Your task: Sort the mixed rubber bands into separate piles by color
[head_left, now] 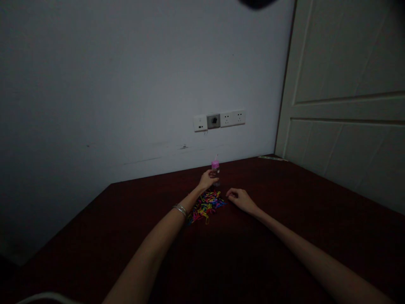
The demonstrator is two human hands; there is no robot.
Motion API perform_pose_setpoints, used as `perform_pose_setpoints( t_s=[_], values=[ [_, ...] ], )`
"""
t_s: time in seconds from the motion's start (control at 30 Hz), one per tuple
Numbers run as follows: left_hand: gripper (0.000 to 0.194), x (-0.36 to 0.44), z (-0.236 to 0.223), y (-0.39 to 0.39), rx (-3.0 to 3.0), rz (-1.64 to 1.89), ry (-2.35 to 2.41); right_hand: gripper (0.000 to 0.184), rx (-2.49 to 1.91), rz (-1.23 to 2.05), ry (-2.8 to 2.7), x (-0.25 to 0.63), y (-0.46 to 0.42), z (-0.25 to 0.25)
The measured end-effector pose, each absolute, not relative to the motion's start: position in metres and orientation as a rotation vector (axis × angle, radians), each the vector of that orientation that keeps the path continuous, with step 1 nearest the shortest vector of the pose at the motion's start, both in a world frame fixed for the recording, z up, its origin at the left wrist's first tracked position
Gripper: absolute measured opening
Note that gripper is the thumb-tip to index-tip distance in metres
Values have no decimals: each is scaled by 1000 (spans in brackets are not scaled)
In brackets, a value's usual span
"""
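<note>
grasps the bottle (215, 166) in the left hand (207, 180), with fingers on its left side and thumb across its lower front. keeps the bottle roughly upright, at the far side of the pile (207, 206), with the pink lid (215, 164) on top and a thin pale stem (216, 156) sticking up above it. cannot tell whether the base touches the table (247, 253) or hangs just over it.

holds the right hand (241, 199) low over the table, just right of the pile, with fingers loosely bent and pointing left. cannot tell whether closed on something small or released, with the fingertips too small and dim to read.

wears a silvery bracelet (181, 209) on the left wrist, left of the pile. reaches in with both forearms from the near side, one to each side of the middle.

in the pile, between the two forearms, many small looped pieces in yellow, pink, blue, red and green, loosely heaped and partly behind the left forearm. at the far edge of the table, a pale wall (142, 93) bearing a row of sockets (233, 118) and a grey plate (213, 121) with a dark piece on it. to the right, a panelled door (341, 84); near its far left corner, a thin strip (272, 158) flat on the table.
</note>
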State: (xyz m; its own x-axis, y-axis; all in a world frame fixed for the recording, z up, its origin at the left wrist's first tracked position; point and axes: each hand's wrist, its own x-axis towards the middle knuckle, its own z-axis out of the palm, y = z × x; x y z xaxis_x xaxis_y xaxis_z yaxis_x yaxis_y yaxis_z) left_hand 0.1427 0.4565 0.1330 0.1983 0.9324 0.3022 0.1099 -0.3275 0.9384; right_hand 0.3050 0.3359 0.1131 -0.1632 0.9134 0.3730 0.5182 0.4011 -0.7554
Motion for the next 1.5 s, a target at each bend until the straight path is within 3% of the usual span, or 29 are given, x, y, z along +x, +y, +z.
perform_pose_setpoints(
  t_s=[0.63, 0.9, 1.5],
  values=[
    [42, 133, 125, 462, 1694, 1161, 1032, 19, -1260, 592, -1819, 303, 336, 113],
    [51, 131, 121, 462, 1689, 1124, 1071, 18, -1262, 593, -1824, 304, 336, 114],
    [46, 132, 128, 451, 1703, 1097, 1039, 17, -1259, 600, -1815, 303, 335, 115]
  ],
)
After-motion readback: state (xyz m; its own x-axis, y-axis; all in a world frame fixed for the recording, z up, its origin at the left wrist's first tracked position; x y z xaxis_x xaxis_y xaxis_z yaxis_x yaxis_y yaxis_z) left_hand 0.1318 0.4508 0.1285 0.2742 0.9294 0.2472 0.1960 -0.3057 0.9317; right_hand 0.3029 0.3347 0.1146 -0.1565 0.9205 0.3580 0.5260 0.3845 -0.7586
